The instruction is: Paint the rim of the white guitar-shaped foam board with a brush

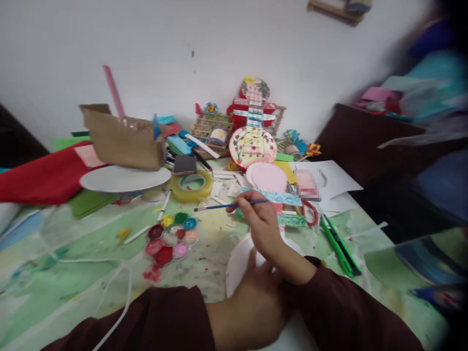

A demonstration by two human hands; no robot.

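My right hand [261,222] is closed in a pinch round a thin blue paintbrush [215,207], whose bristle tip points left, toward the paint palette. Below it, my left hand [252,300] lies on a white round piece [236,265], with fingers stretched out and spread; the right forearm hides part of it. Beyond the white piece are a strip painted blue [285,196] and a strip painted green [292,221], near red-handled scissors [310,213]. The palette [171,237] of several round paint wells sits to the left, with red smears beside it.
A painted cardboard guitar [254,141] leans against the wall. Tape [192,186], a phone [185,164], a white oval disc [124,179] and a cardboard box [122,139] stand at back left. A green cutter [338,246] lies right. A white cable [127,287] crosses the front left.
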